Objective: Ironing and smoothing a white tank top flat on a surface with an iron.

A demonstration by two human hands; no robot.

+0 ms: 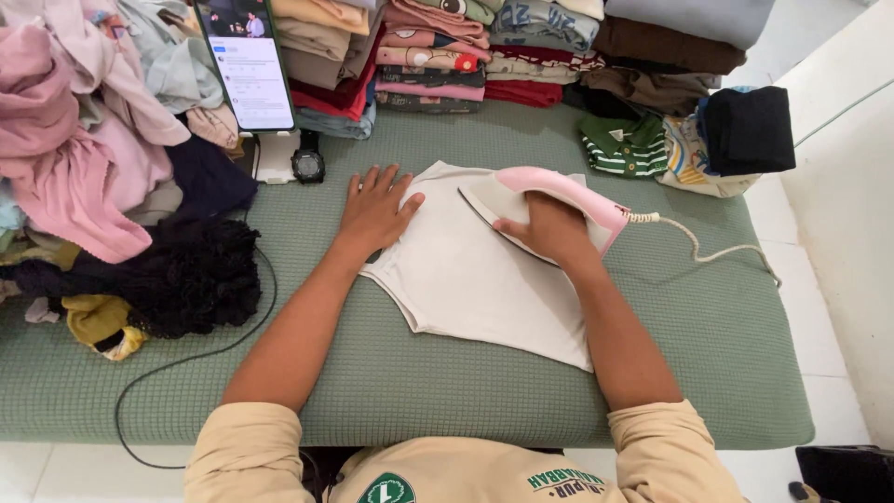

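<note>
Mid green pad [745,354]: your right hand [549,228] gripping pink iron [549,191], left hand [375,212] flat, released, pinning beige garment [466,279]. Fingers near soleplate, burn risk; cord [708,251] near right edge might snag.

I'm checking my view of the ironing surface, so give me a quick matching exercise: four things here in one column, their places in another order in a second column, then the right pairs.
Things:
1. pink iron
2. black wristwatch
3. phone
4. dark lace garment

Places:
A. propped upright at the far edge, screen lit
B. under the right hand, on the pale garment
C. crumpled at the left of the green padded surface
D. lying beside the white stand, beyond the left hand

Pairs: 1-B, 2-D, 3-A, 4-C
</note>
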